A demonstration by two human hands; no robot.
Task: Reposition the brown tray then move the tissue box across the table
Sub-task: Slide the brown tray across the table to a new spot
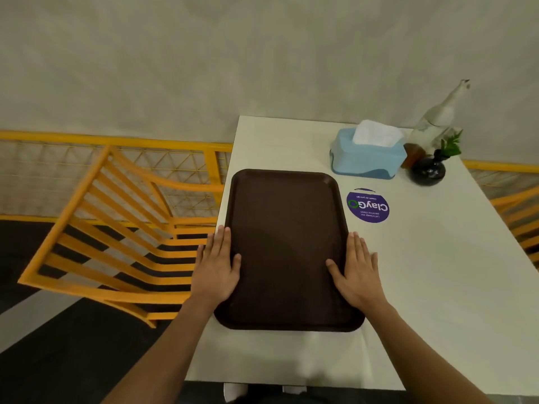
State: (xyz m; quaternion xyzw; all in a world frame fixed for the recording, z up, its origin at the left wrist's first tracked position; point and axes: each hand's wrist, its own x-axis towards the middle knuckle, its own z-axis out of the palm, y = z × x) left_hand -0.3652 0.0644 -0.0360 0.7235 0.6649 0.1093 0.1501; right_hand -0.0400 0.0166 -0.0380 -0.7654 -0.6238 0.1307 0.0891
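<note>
The brown tray lies empty on the left half of the white table, its long side running away from me. My left hand grips its left rim, thumb on top inside the rim. My right hand holds the right rim the same way, thumb on the tray's surface. The blue tissue box, with white tissue sticking up, stands at the far side of the table, just beyond the tray's far right corner.
A round purple sticker is on the tabletop right of the tray. A glass bottle and a small dark vase with green leaves stand right of the tissue box. An orange slatted chair sits left of the table.
</note>
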